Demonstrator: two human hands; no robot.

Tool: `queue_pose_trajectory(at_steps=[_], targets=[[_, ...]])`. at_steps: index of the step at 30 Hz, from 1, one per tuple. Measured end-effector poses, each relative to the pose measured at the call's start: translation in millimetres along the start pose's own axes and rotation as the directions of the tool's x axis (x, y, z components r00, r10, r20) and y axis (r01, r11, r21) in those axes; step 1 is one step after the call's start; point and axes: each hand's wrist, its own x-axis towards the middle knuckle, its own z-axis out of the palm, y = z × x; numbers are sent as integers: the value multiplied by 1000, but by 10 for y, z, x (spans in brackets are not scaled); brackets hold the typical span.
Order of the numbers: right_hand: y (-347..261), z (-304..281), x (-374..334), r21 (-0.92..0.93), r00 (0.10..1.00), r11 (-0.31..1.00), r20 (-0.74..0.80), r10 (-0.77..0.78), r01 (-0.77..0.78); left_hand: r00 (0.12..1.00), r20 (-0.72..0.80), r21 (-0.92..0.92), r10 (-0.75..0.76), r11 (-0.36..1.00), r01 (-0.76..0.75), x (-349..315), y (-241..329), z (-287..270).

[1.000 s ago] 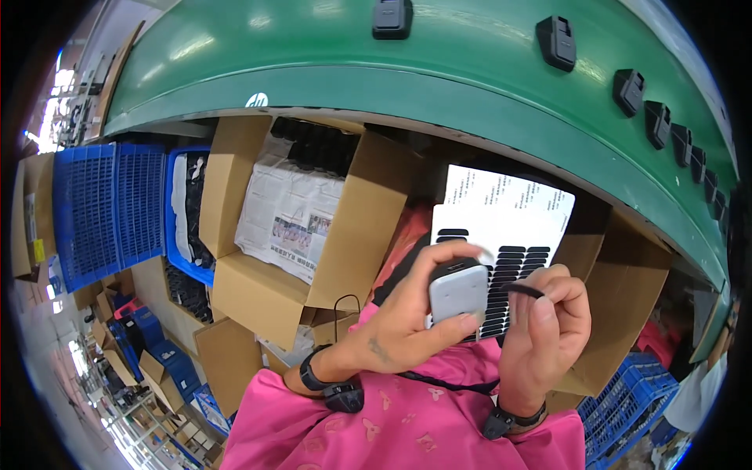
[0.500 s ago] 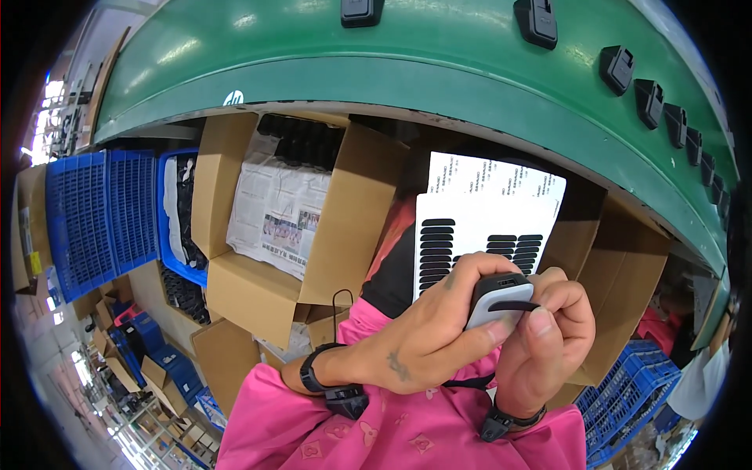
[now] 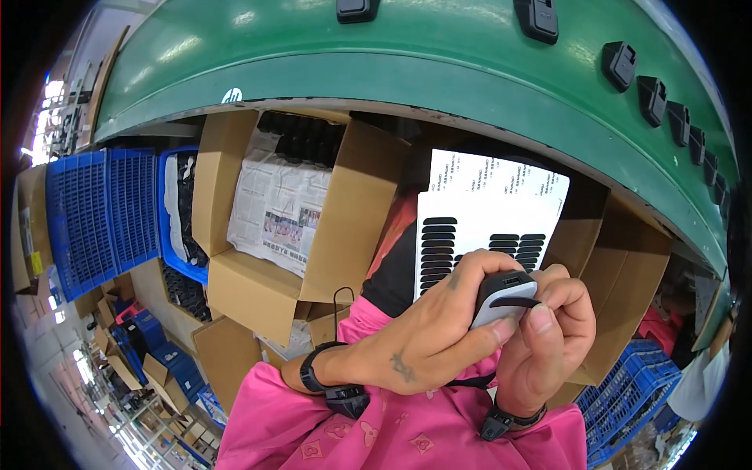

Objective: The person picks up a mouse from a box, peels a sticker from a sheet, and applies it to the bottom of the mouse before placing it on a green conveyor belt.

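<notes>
In my left hand (image 3: 439, 333) is a small device housing (image 3: 487, 307) with black sides and a light grey face; my fingers are wrapped round it and the thumb lies along its near side. A thin, rounded black adhesive strip (image 3: 515, 301) curves over the grey face. My right hand (image 3: 554, 337) pinches the strip's right end between thumb and forefinger. Its left end appears to touch the face. Beyond my hands, over my lap, lies a white sheet (image 3: 486, 207) carrying rows of black oval stickers (image 3: 439, 243), partly covered by my left hand.
A green work surface (image 3: 313, 31) spans the far side, with several black slotted devices (image 3: 537, 19) on it. Below its edge stands an open cardboard box (image 3: 352, 211) holding newspaper (image 3: 270, 188) and black parts. Blue crates (image 3: 102, 219) flank me on the left and right.
The device and both hands have shifted very slightly to the right. The grip on the housing and the pinch on the strip look the same.
</notes>
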Motion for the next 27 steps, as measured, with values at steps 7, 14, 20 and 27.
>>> queue_pose_trajectory(at_steps=[7,14,20,27], targets=[[16,6,11,-5,1000,1000,10,0,0,1000,1,24,-28,999,28,-4,21,-20],[30,6,0,-1,1000,1000,1,-5,5,1000,-2,32,-16,999,16,-5,9,-34],[31,8,-4,17,1000,1000,-6,8,-8,989,18,-58,-145,988,146,-10,48,-56],[37,23,2,-9,1000,1000,-16,-2,2,997,-7,14,-81,997,81,-10,13,-49]])
